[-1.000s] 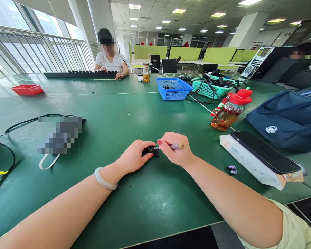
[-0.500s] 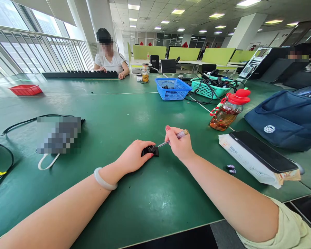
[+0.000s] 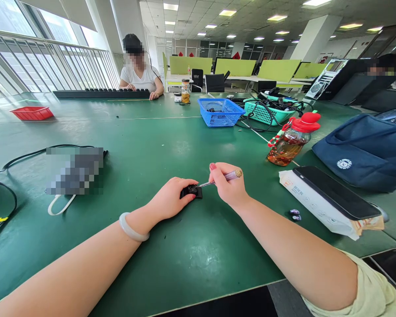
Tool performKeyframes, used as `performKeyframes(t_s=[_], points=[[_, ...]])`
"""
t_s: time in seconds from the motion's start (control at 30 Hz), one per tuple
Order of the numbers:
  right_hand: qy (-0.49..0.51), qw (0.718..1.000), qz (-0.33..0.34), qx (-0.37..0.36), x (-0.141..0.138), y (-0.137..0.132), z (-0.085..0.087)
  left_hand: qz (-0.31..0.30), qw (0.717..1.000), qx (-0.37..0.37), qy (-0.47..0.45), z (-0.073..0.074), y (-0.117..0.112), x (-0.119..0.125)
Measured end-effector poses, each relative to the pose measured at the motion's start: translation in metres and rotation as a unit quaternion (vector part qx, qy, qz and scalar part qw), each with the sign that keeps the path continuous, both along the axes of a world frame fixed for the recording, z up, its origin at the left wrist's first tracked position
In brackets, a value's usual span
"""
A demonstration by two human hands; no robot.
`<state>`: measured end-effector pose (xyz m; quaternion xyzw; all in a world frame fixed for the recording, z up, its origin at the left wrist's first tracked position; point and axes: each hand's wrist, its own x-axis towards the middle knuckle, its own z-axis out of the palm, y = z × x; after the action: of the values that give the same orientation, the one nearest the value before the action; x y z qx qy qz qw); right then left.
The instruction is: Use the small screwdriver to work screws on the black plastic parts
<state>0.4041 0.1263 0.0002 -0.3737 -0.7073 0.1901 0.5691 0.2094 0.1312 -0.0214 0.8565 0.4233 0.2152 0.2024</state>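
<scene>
Left hand (image 3: 171, 200) pins small black part (image 3: 192, 192) to table (image 3: 185, 264); right hand (image 3: 229, 187), at 3 o'clock, grips screwdriver (image 3: 219, 178), tip on part.

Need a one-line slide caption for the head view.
Left hand pins a small black part to the green table; right hand holds a slim screwdriver, tip at the part.

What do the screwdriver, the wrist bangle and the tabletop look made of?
Slim screwdriver: clear, purplish handle, likely plastic, brass-coloured cap; thin shiny metal shaft. Pale round bangle: smooth, milky, glossy, possibly jade or glass. Dark green tabletop: soft sheen with window reflections, likely rubber or vinyl mat.
</scene>
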Motion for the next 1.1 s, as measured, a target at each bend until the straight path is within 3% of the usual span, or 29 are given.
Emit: performKeyframes(t_s=[0.13,0.23,0.37,0.8,0.9,1.0,1.1], points=[[-0.111,0.992,0.015,0.059,-0.002,-0.006,0.004,-0.002,1.000,0.005,-0.001,-0.002,0.001,0.000],[-0.187,0.977,0.064,0.082,-0.006,-0.010,0.007,-0.017,1.000,0.011,-0.012,-0.001,0.001,0.001],[-0.232,0.961,0.113,0.101,-0.009,-0.013,0.008,-0.023,0.999,-0.001,-0.022,0.001,0.000,0.002],[-0.097,0.995,0.039,-0.008,-0.002,-0.001,0.005,0.020,1.000,-0.007,0.001,0.001,-0.001,0.001],[-0.105,0.994,0.041,-0.012,-0.003,-0.002,0.005,0.094,0.993,0.064,0.013,0.008,0.010,-0.008],[-0.119,0.992,0.045,-0.017,-0.004,-0.004,0.004,0.235,0.959,0.136,0.078,0.017,0.041,-0.029],[-0.121,0.991,0.052,-0.019,-0.004,-0.005,0.003,0.380,0.912,0.066,0.139,0.019,0.084,-0.060]])
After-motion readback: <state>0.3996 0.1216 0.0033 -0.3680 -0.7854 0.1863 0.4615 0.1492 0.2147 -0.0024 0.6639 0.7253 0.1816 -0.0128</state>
